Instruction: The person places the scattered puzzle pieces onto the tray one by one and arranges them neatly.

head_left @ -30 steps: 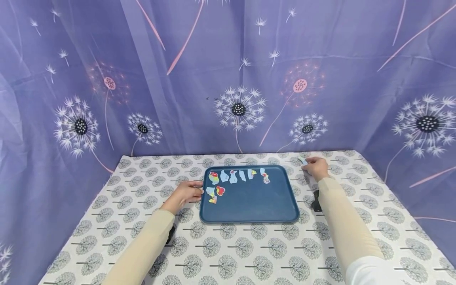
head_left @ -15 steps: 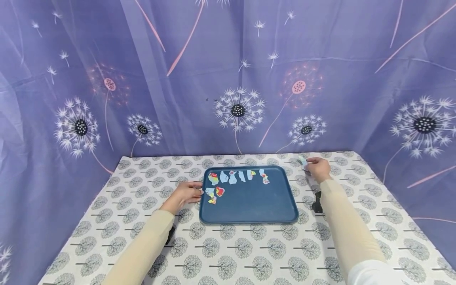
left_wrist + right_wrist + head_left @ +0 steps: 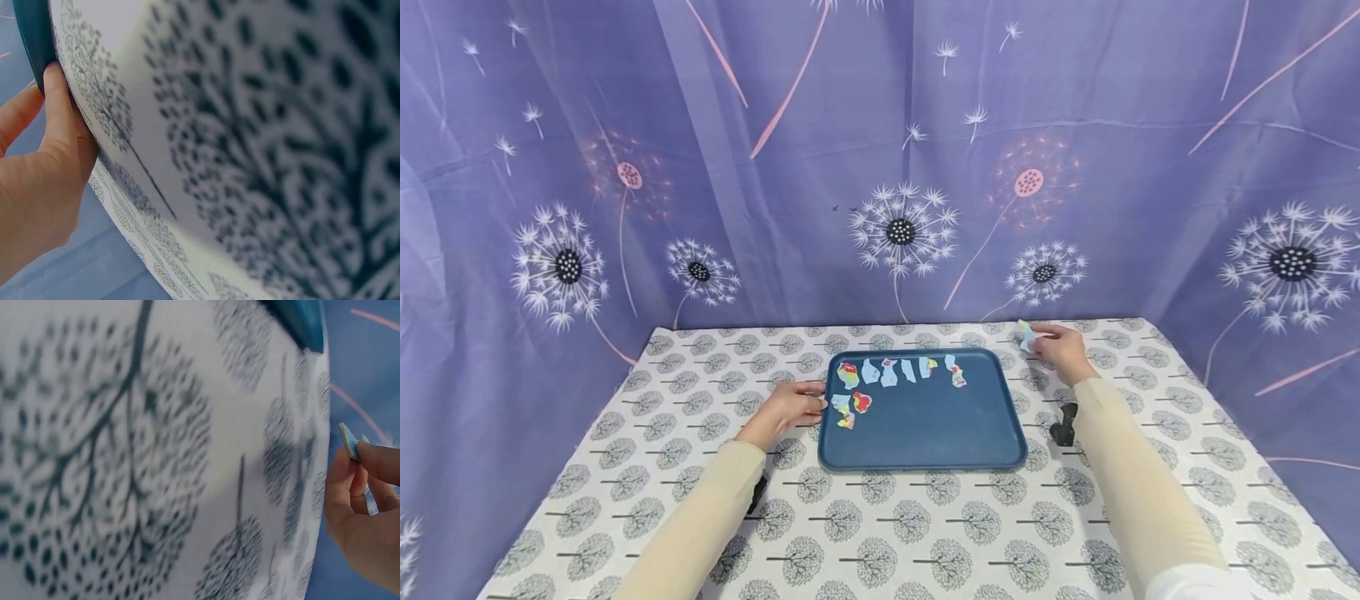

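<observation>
Between the thumb and fingers of my right hand (image 3: 1060, 350) is a small light-blue puzzle piece (image 3: 1027, 337) with a yellow-green tip, held above the cloth beyond the tray's right back corner. The right wrist view shows the piece (image 3: 350, 441) edge-on, a thin pale edge with a blue face. My left hand (image 3: 788, 410) rests beside the blue tray (image 3: 940, 433), its fingertips touching the left rim with the fingers fairly straight. Several irregular puzzle pieces (image 3: 889, 373) lie in a row along the tray's back, blue, red and yellow. A red piece (image 3: 862, 402) and blue-and-yellow ones lie below them at left.
A white cloth (image 3: 805, 558) with grey tree prints covers the table. Purple dandelion-print curtains (image 3: 790, 208) stand behind it and along both sides. A black strapped device (image 3: 1064, 425) sits under the right forearm.
My right hand has shifted slightly left with the puzzle piece, which has turned and now shows more of its blue face. The left hand and tray stay put.
</observation>
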A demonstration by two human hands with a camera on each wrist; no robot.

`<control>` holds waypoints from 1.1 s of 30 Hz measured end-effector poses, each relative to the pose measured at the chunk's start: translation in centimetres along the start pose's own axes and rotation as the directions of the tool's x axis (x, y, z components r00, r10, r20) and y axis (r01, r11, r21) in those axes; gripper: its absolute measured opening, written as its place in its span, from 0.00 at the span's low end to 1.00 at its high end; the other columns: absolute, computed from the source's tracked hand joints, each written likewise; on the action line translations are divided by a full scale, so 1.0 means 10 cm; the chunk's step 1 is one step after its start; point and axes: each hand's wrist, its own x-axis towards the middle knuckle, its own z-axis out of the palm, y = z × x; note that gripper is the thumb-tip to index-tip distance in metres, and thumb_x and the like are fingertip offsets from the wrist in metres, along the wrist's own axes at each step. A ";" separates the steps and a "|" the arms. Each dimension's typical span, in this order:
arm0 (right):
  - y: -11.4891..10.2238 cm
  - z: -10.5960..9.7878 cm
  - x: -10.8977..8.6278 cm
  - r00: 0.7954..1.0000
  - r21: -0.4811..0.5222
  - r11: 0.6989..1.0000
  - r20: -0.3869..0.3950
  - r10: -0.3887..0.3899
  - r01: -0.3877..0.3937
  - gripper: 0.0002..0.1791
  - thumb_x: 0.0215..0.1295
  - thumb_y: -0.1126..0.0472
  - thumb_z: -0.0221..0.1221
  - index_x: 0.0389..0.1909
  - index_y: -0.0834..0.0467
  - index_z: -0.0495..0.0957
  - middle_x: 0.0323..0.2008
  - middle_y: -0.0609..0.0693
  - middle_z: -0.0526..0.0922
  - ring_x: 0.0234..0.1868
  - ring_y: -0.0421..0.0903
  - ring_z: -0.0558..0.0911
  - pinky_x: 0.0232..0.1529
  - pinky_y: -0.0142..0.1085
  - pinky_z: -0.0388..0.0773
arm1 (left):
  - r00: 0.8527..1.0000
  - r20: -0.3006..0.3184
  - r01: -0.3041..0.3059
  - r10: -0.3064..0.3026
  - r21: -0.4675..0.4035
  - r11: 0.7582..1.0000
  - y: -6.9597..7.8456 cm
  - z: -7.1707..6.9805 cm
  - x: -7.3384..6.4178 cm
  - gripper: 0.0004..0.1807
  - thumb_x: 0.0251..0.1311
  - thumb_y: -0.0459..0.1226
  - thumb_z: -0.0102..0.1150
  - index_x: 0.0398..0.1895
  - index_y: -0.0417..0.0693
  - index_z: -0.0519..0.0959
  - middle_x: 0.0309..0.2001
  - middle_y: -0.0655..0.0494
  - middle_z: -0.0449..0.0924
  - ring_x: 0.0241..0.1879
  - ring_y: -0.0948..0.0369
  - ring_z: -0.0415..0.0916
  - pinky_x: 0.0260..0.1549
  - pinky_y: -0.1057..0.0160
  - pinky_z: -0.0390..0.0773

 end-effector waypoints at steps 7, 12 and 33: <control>-0.17 0.11 -0.08 0.994 0.081 0.995 0.095 0.046 -0.054 0.29 0.63 0.74 0.55 0.66 0.69 0.64 0.30 0.43 0.77 0.29 0.35 0.79 0.43 0.29 0.84 | 1.000 -0.003 0.000 0.000 0.000 1.000 0.01 -0.01 -0.01 0.25 0.57 0.22 0.59 0.61 0.33 0.72 0.45 0.37 0.79 0.32 0.59 0.80 0.38 0.63 0.86; -0.29 0.23 -0.19 0.986 0.056 0.996 0.156 0.063 -0.072 0.29 0.65 0.73 0.54 0.68 0.67 0.62 0.51 0.62 0.75 0.39 0.39 0.79 0.53 0.33 0.80 | 1.000 -0.001 -0.004 0.004 0.017 1.000 0.01 -0.03 0.00 0.25 0.58 0.22 0.58 0.61 0.34 0.72 0.49 0.36 0.77 0.34 0.57 0.80 0.40 0.62 0.86; -0.55 1.03 -0.69 0.952 0.193 0.977 0.306 0.026 -0.089 0.26 0.60 0.79 0.55 0.61 0.71 0.69 0.48 0.66 0.78 0.34 0.43 0.82 0.44 0.34 0.85 | 1.000 -0.010 -0.006 0.006 0.011 1.000 0.01 0.01 -0.04 0.25 0.58 0.23 0.58 0.60 0.34 0.73 0.46 0.37 0.79 0.33 0.58 0.80 0.39 0.62 0.86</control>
